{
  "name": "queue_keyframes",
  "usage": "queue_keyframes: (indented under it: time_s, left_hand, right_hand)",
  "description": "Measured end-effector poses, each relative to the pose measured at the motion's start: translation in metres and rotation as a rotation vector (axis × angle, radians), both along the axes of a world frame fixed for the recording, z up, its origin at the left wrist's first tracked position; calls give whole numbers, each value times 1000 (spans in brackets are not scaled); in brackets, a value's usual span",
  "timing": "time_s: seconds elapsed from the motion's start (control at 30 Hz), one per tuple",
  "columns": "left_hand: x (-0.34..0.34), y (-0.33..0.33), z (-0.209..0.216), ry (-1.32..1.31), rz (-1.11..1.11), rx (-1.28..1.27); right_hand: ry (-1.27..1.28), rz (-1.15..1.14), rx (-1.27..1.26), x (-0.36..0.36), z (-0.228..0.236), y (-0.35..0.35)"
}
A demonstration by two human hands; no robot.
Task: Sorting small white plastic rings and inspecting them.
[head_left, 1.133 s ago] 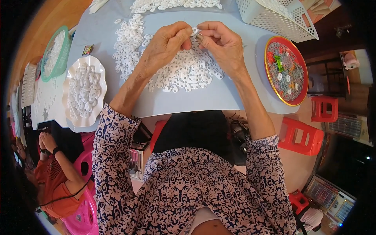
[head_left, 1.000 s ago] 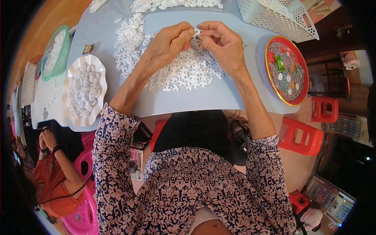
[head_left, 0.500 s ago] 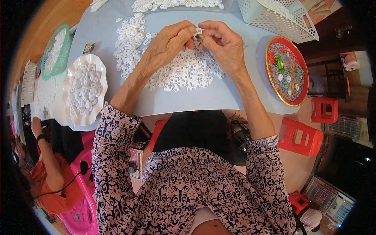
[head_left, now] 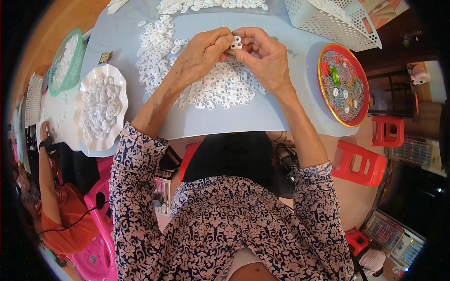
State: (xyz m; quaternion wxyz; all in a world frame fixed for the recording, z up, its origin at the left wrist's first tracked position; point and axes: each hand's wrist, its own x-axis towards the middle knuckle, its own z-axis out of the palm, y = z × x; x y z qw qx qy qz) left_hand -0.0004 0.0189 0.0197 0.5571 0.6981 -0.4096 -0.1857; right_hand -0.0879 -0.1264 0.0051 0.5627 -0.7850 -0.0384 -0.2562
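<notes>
Between the fingertips of both hands is a small white plastic piece (head_left: 236, 43) with several round holes. My left hand (head_left: 208, 49) pinches it from the left, fingers curled. My right hand (head_left: 265, 56) grips its other side, thumb below and index finger above. Under my hands spreads a heap of similar white holed pieces (head_left: 220, 89). To its left lies a pile of white oval pieces (head_left: 154, 51). A white wavy-edged dish (head_left: 123, 98) of white oval parts stands on the table at left. On the right sits a red gold-rimmed tray (head_left: 323, 91) filled with small grey metal parts.
A white perforated basket (head_left: 323, 28) stands at the back right, and a green basket (head_left: 80, 61) of white bits at the far left. A small wrapped packet (head_left: 105, 57) lies near the dish. Another person's arm (head_left: 47, 173) rests at the left. Red stools (head_left: 361, 164) stand at right.
The white piece has been turned so its holed face shows, and it sits slightly lower. My right hand shifted a little left. The other person's arm at the left stretched farther forward.
</notes>
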Motion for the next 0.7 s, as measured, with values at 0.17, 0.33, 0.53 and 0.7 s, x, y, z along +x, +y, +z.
queue_keyframes:
  time_s: [0.17,0.33,0.53,0.7]
  left_hand:
    - [6,1,-7,-43,-33,12]
    - [9,5,-3,-87,-109,89]
    - [2,1,-1,-77,-56,71]
    - [2,0,-2,-65,-43,33]
  right_hand:
    - [-44,-59,-191,-5,9,0]
    - [-50,-21,-253,-6,10,-3]
    - [-60,-49,-252,-7,11,-2]
    - [-14,41,-52,-5,9,-3]
